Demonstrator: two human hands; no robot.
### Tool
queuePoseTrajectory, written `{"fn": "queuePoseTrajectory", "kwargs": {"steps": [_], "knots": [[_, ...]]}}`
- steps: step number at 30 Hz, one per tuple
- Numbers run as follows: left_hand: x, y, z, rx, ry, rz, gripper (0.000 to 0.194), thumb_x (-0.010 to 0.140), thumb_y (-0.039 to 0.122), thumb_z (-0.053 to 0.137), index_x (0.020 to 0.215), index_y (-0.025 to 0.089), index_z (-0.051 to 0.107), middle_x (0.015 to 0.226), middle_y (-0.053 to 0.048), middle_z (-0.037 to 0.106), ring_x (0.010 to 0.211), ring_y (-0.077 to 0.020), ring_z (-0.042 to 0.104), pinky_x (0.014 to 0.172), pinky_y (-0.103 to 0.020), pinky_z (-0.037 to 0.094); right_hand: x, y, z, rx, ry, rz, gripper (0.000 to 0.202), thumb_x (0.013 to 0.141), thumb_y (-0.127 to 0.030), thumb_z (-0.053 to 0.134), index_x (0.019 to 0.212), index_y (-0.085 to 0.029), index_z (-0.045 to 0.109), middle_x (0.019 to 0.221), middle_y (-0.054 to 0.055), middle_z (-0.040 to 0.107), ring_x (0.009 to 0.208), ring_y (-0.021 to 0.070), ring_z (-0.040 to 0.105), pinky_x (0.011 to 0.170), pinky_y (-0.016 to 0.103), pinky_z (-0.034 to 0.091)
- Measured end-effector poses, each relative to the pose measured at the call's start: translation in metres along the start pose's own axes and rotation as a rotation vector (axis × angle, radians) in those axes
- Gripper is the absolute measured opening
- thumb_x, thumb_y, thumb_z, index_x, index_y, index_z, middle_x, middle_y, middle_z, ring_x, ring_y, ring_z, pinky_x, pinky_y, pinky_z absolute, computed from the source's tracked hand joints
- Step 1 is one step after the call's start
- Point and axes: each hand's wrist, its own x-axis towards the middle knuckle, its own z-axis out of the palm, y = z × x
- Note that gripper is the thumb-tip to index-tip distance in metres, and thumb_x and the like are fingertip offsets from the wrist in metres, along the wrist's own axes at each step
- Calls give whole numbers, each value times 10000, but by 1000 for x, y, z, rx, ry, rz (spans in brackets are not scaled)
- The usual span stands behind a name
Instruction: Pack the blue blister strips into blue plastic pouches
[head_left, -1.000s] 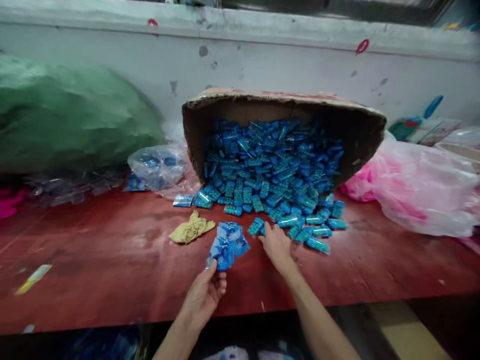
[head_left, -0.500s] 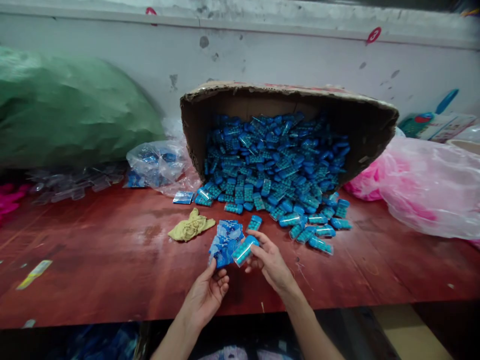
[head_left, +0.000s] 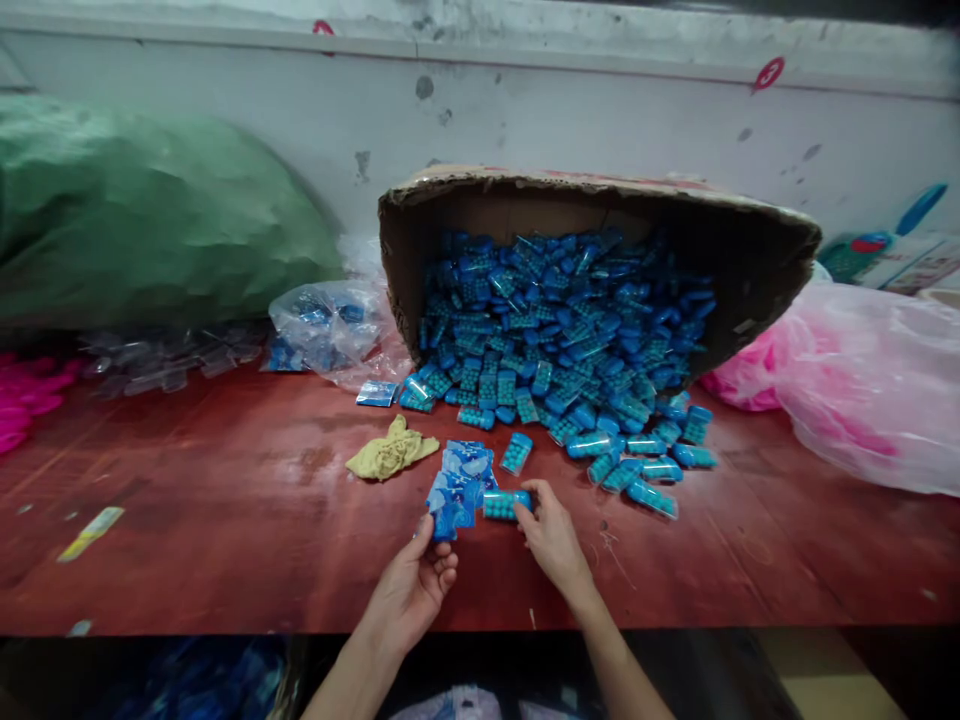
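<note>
Left hand [head_left: 416,590] pinches the near end of a fanned stack of blue printed cards [head_left: 459,485], thumb on top; right hand [head_left: 551,535] grips a clear bottle of teal beads [head_left: 499,504] by its blue cap end, sideways, clear end pointing left, right by the cards' right side; can't tell if they touch. Risks, my read: cards are fanned and pinched at one end only, so a bump from the bottle could skew or scatter them; bottle looks smooth and is held at one end, so a loose pinch could let it roll. Loose bottle [head_left: 517,453] just beyond could get knocked by a forward reach; pulling from the bottle pile [head_left: 555,330] spilling out of the cardboard box [head_left: 780,240] could start a slide. Edges: near edge of the red tabletop [head_left: 247,530] runs under the wrists, so a drop there could go over. Far side closed off by the box, left of cards tight because of the yellowish cloth [head_left: 391,450], right far side has stray bottles [head_left: 652,497]. Best room: near left and near right tabletop.
</note>
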Motion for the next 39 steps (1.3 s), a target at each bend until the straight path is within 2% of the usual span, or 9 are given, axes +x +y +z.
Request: {"fn": "queuePoseTrajectory", "kwargs": {"steps": [4,6,11,15,21,27,31,34,39], "knots": [[-3,1,3,-15,2,-24,159,794,232,514,667,136,524,444,-2,561,384,-94,542,373,-173,436,-8,-20,-7,-249,108,-66,198,788,-254,467,955,-202,559,958,90,588,844,231,563,674,309,411],[-2,0,4,-8,-14,-20,166,795,243,511,671,134,531,444,-2,562,385,-97,545,371,-174,434,-11,-32,-7,-67,50,-46,231,804,-293,457,1004,-209,535,948,76,590,794,204,560,687,311,410],[-1,-4,2,41,-89,27,159,784,249,527,693,122,556,471,-15,579,407,-102,551,395,-185,439,-12,-54,10,695,-354,140,375,711,-243,524,1070,-184,434,794,-1,556,592,111,514,557,241,406],[-1,-7,-1,89,-141,112,162,735,276,589,702,118,581,491,-21,590,431,-108,552,409,-194,431,-13,-61,19,860,-382,234,442,627,-179,565,1050,-188,439,744,-40,519,542,78,481,511,209,368],[-1,-8,-1,180,-229,233,256,656,353,656,643,102,607,527,-43,612,466,-115,549,436,-207,414,-15,-59,18,981,-453,310,403,623,-193,565,1015,-194,472,686,-53,511,524,82,504,475,193,350],[-4,-8,0,287,-220,289,271,634,374,667,611,113,602,504,-27,599,457,-104,527,455,-211,407,-14,-53,23,980,-441,273,376,632,-152,518,1005,-179,489,662,-49,510,503,78,473,483,194,350],[0,-7,-3,314,-130,314,253,559,303,734,669,111,612,517,-6,603,445,-86,510,434,-190,393,-20,-49,32,781,-233,105,351,685,-135,482,1031,-188,508,659,-43,483,559,100,458,550,218,380],[3,-8,-5,234,-138,208,238,594,312,711,647,118,584,456,7,562,422,-89,505,414,-187,389,-27,-50,34,579,-114,-68,342,753,-137,445,1081,-204,517,710,-20,502,649,123,487,636,234,396],[-2,-6,-7,116,-101,41,157,707,278,622,683,142,548,451,3,559,418,-104,536,402,-187,416,-19,-48,14,362,-216,-210,319,820,-192,435,1134,-225,483,801,10,566,720,153,529,688,270,422]]}}
